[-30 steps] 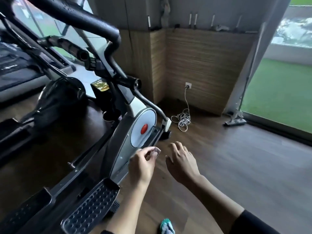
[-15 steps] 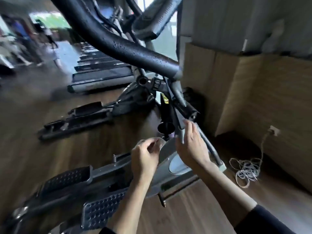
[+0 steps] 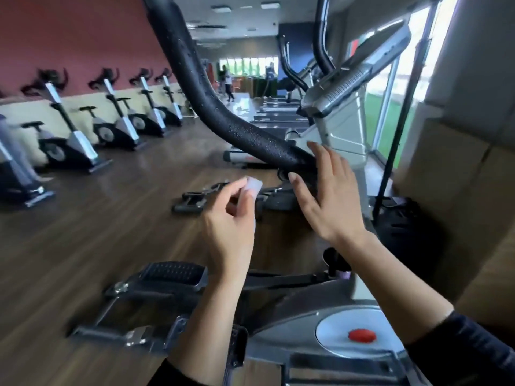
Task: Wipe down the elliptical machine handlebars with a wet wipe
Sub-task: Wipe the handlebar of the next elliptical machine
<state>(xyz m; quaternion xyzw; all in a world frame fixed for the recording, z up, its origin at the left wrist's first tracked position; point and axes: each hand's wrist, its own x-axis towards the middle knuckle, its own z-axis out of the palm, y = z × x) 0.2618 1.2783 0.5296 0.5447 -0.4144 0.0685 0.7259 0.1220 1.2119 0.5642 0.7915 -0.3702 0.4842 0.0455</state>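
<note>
A thick black foam handlebar of the elliptical curves down from the top of the view to a joint at centre, beaded with droplets. My left hand pinches a small white wet wipe between thumb and fingertips, a little below and left of the bar's lower end. My right hand is open with straight fingers, its fingertips at the lower end of the bar; whether they touch it is unclear. A second black handlebar rises behind the grey console.
The elliptical's grey flywheel housing with a red dot and its ribbed pedals lie below my arms. A row of exercise bikes lines the red wall at left. Treadmills stretch back; a wooden wall stands at right.
My view has swung up and left from the floor to the gym hall. Both hands have risen to the lower end of the handlebar, the left still pinching the wipe.
</note>
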